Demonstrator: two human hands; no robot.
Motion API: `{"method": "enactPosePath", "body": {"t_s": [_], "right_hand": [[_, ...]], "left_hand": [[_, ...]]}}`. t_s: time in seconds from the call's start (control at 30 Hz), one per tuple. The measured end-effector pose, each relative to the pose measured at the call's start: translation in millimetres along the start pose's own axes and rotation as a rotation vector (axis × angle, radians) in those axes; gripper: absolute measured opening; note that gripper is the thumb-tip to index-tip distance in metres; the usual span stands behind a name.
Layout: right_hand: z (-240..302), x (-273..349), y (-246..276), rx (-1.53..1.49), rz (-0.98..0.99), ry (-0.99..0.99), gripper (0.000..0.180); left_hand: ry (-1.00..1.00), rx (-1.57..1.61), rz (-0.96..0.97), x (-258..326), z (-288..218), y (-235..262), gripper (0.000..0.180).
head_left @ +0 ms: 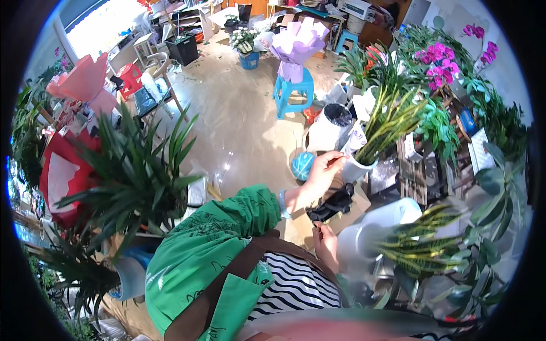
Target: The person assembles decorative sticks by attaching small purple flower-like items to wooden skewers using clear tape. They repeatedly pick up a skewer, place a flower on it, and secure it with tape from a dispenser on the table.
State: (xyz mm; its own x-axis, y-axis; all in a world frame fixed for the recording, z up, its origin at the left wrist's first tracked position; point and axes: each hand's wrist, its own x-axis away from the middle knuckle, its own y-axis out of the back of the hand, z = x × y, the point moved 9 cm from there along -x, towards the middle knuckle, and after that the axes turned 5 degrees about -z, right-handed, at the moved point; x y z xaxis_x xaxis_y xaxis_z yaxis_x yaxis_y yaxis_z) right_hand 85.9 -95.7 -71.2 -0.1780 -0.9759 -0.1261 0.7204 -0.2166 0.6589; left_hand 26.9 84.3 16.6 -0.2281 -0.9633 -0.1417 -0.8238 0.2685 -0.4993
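My left hand (323, 175), its arm in a green sleeve, reaches forward with thumb and fingertips pinched together. It is beside the rim of a white pot (357, 170) that holds a yellow-edged snake plant (389, 122). Whatever lies in the pinch is too small to make out. Closer to my body, my right hand (326, 245) is closed, thumb against fingers, and what it holds cannot be made out. Just ahead of it, a black crumpled item (335, 203) lies on a cardboard box (359, 206). A second snake plant (421, 241) leans from a white pot (354, 243) on the right.
A blue stool (294, 94) carries a purple-wrapped bouquet (297, 45). Near it are a white bin (330, 126) with a black liner and a turquoise ball (303, 166). A large leafy plant (128, 176) crowds the left. Purple orchids (438, 62) and wooden crates (412, 176) stand right.
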Motion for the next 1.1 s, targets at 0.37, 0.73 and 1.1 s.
{"method": "enactPosePath", "body": {"t_s": [0.37,0.73,1.1], "right_hand": [[34.4,-285.4,-109.0,-0.057,0.127,0.169,0.045],[75.2,-522.9,-240.6,-0.320,0.610,0.175,0.019],[169.3,-714.3,-345.1,-0.462,0.943,0.315,0.047]], "left_hand": [[-0.067,0.245,-0.128,-213.6,-65.1,119.5,0.016],[-0.350,-0.292,-0.378,-358.1,-130.1,305.9,0.015],[-0.445,-0.033,-0.962,-468.8,-174.0,504.2,0.019]]}}
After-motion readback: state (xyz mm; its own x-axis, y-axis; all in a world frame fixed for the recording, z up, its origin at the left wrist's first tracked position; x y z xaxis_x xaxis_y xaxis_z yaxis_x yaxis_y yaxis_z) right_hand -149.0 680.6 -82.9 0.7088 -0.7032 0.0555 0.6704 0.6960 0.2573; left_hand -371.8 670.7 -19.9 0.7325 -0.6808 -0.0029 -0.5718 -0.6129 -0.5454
